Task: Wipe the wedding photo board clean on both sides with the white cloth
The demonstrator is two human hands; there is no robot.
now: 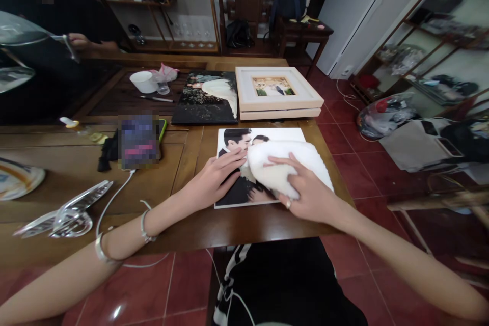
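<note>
A photo panel (233, 194) printed with a couple lies flat at the front edge of the wooden table. My left hand (225, 174) rests on its left part, fingers stretched out and holding nothing. On the panel's right side is a thick white fluffy cloth (313, 160), which covers much of the picture. My right hand (305, 188) grips this cloth from above, with the thumb side tucked into it and a ring showing on one finger. The cloth's underside is hidden.
Behind the panel lie a dark photo panel (191, 104) and stacked white frames (280, 107). To the left are a phone (139, 142) with a white cable, a shiny butterfly-shaped object (71, 216), a small dropper bottle (71, 123) and a white cup (143, 81). A person (87, 43) stands across the table.
</note>
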